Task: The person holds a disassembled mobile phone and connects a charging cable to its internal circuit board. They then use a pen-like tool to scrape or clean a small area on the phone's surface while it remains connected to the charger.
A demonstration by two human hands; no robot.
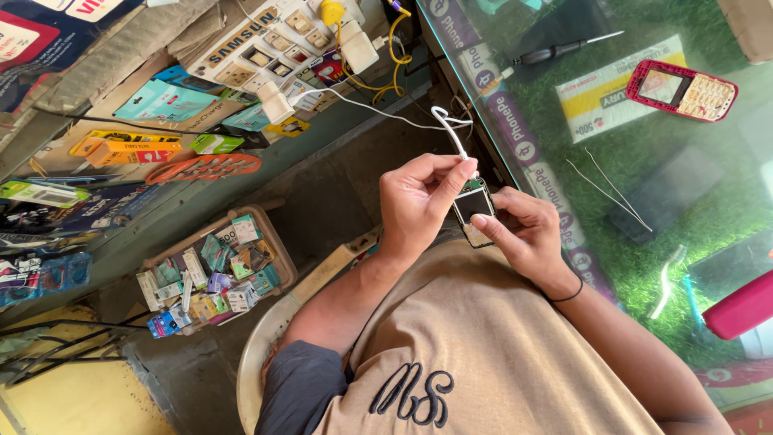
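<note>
While left hand (419, 201) pinches white cable (451, 133); right hand (523, 234) grips phone board (473, 211) | screwdriver (564, 48) well apart

Bright, even daylight here, with soft shadows that hardly show. The glass counter top (644, 161) has a milky glare washing out what's under it. Focus is pretty sharp overall, edges a bit stretched.

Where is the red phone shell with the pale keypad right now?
In the head view, the red phone shell with the pale keypad lies upper right on the glass counter, beside the white-and-yellow packet.
</note>
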